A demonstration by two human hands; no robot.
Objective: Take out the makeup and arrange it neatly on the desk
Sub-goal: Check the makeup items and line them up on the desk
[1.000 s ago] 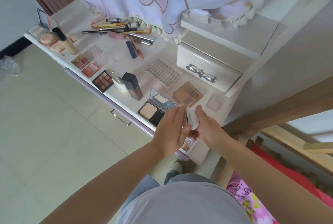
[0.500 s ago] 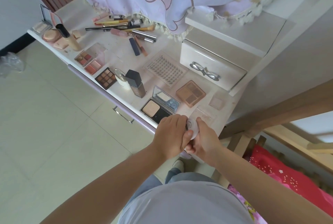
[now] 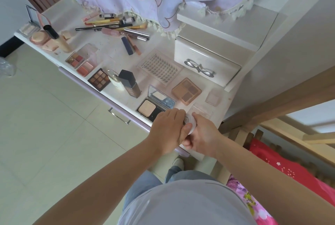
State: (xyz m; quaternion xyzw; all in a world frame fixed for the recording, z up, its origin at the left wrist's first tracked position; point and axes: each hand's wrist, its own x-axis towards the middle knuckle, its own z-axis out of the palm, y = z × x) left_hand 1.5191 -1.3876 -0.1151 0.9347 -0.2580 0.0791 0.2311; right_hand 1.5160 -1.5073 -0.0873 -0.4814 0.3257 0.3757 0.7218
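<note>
Lowered since a second ago, both my left hand (image 3: 167,130) and right hand (image 3: 203,135) now grip the white jar (image 3: 190,123) over the desk (image 3: 116,50) edge.

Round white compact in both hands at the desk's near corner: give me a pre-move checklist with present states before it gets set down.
1. Grip: left hand and right hand both curl round the round white compact. Ok.
2. Compact closed: hands cover most of it. Cannot tell.
3. Free spot: bare desk shows just beyond the hands, beside the small clear square case. Ok.
4. Neighbour clearance: the open powder compact sits right against the left hand's fingers, mirror lid raised. Not ok.
5. Edge margin: the hands work at the desk's front corner. Not ok.
</note>
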